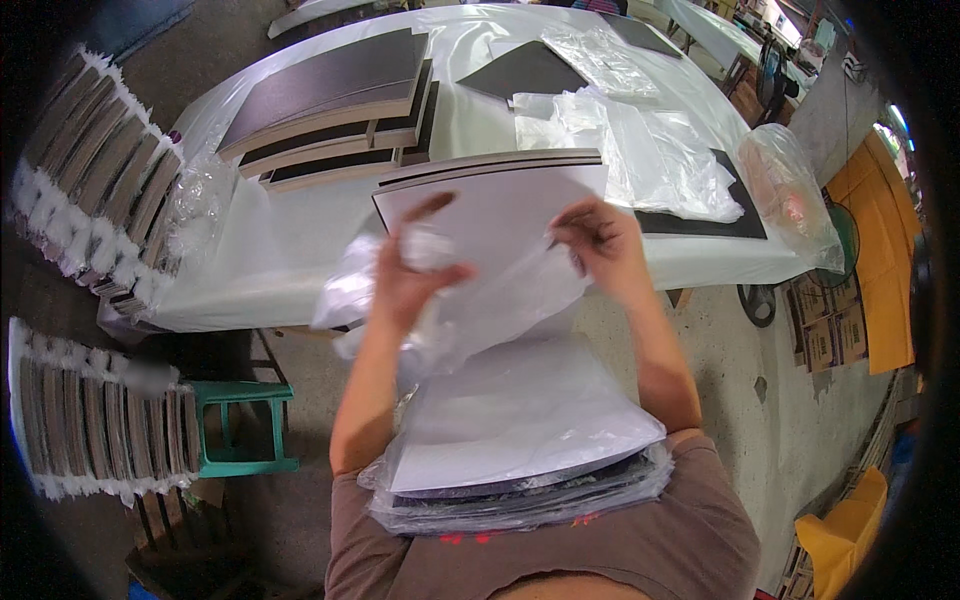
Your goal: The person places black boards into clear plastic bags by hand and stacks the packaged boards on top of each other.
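Observation:
Before me a stack of white-faced flat panels with dark edges [500,195] leans at the table's near edge. My left hand [415,270] is over its left part, thumb and fingers spread, slightly blurred. Crumpled clear plastic film [470,320] hangs under and beside that hand, across the lower front of the panels. My right hand [600,245] is at the panels' right side, fingers curled and drawn together close to the film; whatever is between the fingertips is hidden. On my lap lies a pile of plastic-wrapped flat panels [525,430], white side up.
On the covered table [270,290] are stacked dark boards [330,90] and clear plastic bags [640,150]. Wrapped boards stand in rows [90,170] at left, another row [110,420] below, beside a green stool [245,430]. Cardboard [875,260] and a fan [840,240] are right.

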